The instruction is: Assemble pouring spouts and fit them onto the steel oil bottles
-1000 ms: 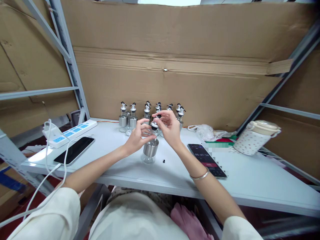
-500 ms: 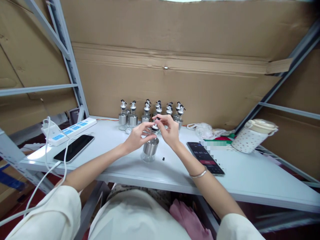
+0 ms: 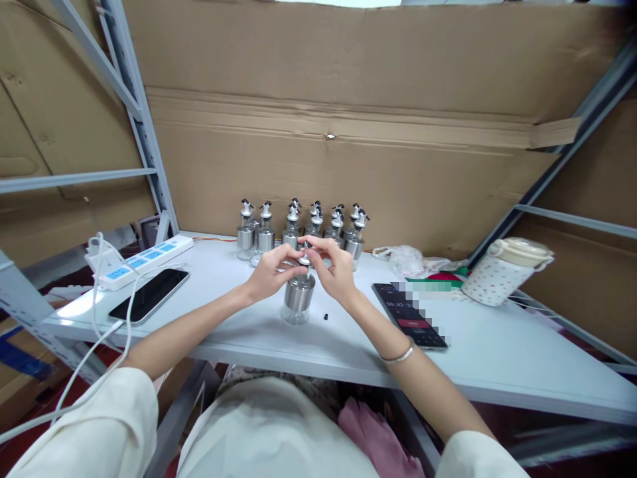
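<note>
A glass bottle with a steel band [image 3: 299, 294] stands upright near the table's front edge. My left hand [image 3: 275, 271] is closed with its fingertips on the left side of the pour spout [image 3: 304, 257] at the bottle's top. From the right, my right hand [image 3: 332, 265] pinches the same spout between thumb and fingers. Fingers cover part of the spout. A small black cap [image 3: 326, 317] lies on the table right of the bottle's base. Behind my hands stand several similar bottles [image 3: 245, 237] with black-tipped spouts.
A power strip [image 3: 149, 262] and a phone [image 3: 149, 295] with white cables lie at the left. At the right are another phone [image 3: 405, 315], a plastic bag [image 3: 411, 260] and a dotted tumbler [image 3: 502, 272]. Cardboard [image 3: 348, 172] walls the back.
Both hands have shifted slightly down around the spout, the right one a little to the left. The bottle and black cap stay in about the same place.
</note>
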Motion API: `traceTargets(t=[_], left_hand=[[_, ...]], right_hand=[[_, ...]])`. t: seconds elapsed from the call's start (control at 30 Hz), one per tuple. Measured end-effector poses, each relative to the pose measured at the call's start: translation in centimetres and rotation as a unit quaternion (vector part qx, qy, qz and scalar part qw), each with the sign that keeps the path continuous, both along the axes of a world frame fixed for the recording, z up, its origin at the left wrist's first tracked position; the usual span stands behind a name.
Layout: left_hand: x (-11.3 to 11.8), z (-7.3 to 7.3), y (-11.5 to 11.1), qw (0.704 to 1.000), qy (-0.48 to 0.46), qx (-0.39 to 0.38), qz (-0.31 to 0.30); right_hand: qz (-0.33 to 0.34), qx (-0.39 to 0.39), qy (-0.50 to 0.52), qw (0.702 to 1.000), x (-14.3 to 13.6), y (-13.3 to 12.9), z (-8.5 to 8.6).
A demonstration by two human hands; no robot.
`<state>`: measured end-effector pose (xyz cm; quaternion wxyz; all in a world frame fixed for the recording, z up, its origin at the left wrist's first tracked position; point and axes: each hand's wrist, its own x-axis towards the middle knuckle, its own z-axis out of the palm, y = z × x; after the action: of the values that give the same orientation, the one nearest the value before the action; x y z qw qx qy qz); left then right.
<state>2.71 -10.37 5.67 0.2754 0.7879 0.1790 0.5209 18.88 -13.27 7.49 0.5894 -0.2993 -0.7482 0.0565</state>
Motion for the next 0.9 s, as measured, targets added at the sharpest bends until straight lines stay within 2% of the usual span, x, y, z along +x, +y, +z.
traceTargets(t=[0.1, 0.17, 0.27, 0.37, 0.47, 0.6, 0.73, 0.9], left_hand=[[-0.7, 0.7, 0.7, 1.0, 0.011, 0.01, 0.023], [-1.4, 1.8, 1.7, 0.998, -0.004, 0.011, 0.061], [-2.6, 4.3, 4.0, 0.988, -0.053, 0.012, 0.142], [-3.9, 6.6, 6.9, 0.978, -0.053, 0.029, 0.201], [-4.5, 7.7, 9.4, 0.969, -0.033, 0.037, 0.241], [-4.1, 7.1, 11.6, 0.96, -0.01, 0.06, 0.273], [-3.1, 5.0, 13.1, 0.957, 0.014, 0.073, 0.279], [-2.1, 2.4, 14.8, 0.954, 0.038, 0.042, 0.295]], right_hand=[[0.029, -0.028, -0.003, 0.999, 0.3, 0.4, 0.3], [0.012, -0.034, 0.041, 0.999, 0.9, 0.9, 0.5], [-0.03, -0.02, 0.139, 0.99, 2.2, 2.1, 0.3], [-0.049, -0.035, 0.179, 0.982, 3.2, 3.0, -0.2], [-0.058, -0.058, 0.177, 0.981, 3.8, 3.5, -0.8], [-0.072, -0.067, 0.168, 0.981, 4.1, 3.7, -1.3], [-0.079, -0.074, 0.162, 0.981, 4.3, 3.8, -1.5], [-0.096, -0.081, 0.146, 0.981, 4.3, 3.8, -1.7]])
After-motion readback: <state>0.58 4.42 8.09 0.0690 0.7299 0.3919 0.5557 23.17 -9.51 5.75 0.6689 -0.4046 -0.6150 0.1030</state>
